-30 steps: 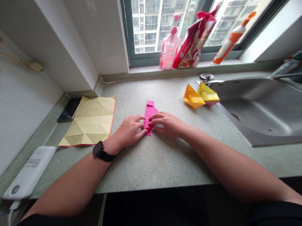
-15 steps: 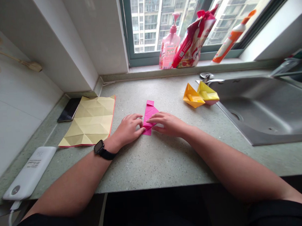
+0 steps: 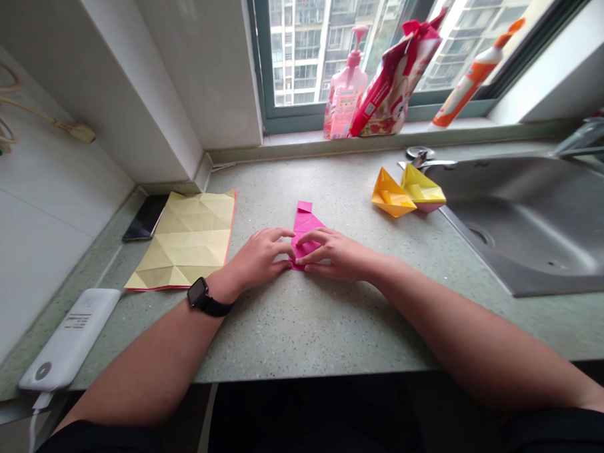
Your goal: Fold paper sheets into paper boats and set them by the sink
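- left hand [image 3: 258, 258]: fingers curled, gripping pink folded paper [image 3: 306, 225]; paper mid-frame on counter [image 3: 307, 333];
- right hand [image 3: 336, 255]: fingers bent, gripping same paper;
- steel sink [image 3: 533, 243]: far right;
- pink pump bottle [image 3: 345, 94]: top middle, on window ledge

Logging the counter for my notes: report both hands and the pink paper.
Left hand and right hand both touching the folded pink paper. Paper flat on the speckled counter. Creased yellow sheet left, yellow paper boats right, neither touching it.

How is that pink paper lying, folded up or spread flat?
Folded: the pink paper makes a narrow, layered shape with creased edges, and the left hand and right hand rest on it on the counter.
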Demonstrator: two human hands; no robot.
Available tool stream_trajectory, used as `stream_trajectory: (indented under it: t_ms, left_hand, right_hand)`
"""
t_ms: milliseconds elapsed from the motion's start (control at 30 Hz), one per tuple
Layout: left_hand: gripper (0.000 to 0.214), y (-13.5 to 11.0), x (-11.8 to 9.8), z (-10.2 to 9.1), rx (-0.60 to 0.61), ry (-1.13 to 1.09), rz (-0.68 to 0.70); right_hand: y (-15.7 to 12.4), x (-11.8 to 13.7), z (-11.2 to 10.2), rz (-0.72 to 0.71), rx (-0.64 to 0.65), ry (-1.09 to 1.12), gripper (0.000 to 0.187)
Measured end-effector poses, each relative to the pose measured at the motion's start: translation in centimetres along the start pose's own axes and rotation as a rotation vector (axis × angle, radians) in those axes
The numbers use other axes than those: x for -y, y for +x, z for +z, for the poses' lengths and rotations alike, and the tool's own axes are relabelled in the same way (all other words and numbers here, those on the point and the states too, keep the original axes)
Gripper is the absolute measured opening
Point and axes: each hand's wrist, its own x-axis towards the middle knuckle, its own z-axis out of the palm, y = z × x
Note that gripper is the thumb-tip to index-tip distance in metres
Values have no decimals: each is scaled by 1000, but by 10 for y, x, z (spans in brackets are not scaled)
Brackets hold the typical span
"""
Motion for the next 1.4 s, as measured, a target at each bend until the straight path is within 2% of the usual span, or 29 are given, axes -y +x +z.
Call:
stream_trajectory:
  t_ms: [167, 367, 633, 1133, 1400]
  left_hand:
    - [13, 2, 1, -3, 34, -25, 49]
    - [21, 5, -4, -5, 104, -51, 86]
    - [34, 1, -9, 0, 135, 5, 70]
    - [19, -3, -18, -21, 252, 33, -77]
    - [20, 0, -14, -32, 352, 12, -94]
  right_hand:
    - [1, 0, -4, 34, -2, -25, 16]
    - [0, -4, -13, 144, -9, -44, 10]
    - [3, -6, -9, 103, -32, -12, 14]
    - [2, -5, -9, 103, -29, 24, 17]
    - [0, -8, -6, 27, -70, -7, 17]
